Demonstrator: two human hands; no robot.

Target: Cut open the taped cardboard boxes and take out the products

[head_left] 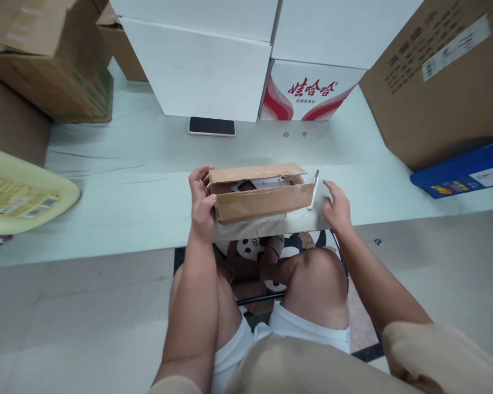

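A small brown cardboard box [263, 203] stands at the table's front edge, its top flap parted along a long gap. Inside, something grey and white [271, 183] shows in part; its kind I cannot make out. My left hand [203, 205] is closed around the box's left end, thumb on the near side and fingers at the back. Just past the right end lies a slim white utility knife [314, 191] with a grey tip. To the right of that knife, my right hand [337, 206] holds nothing, its index finger and thumb apart.
A phone [212, 126] lies before stacked white cartons [213, 71], one with red print [308, 93]. Brown cartons [49, 71] stand at left, a large carton [443, 82] at right. A yellow bottle [24, 191] and a blue package [464, 169] flank the table.
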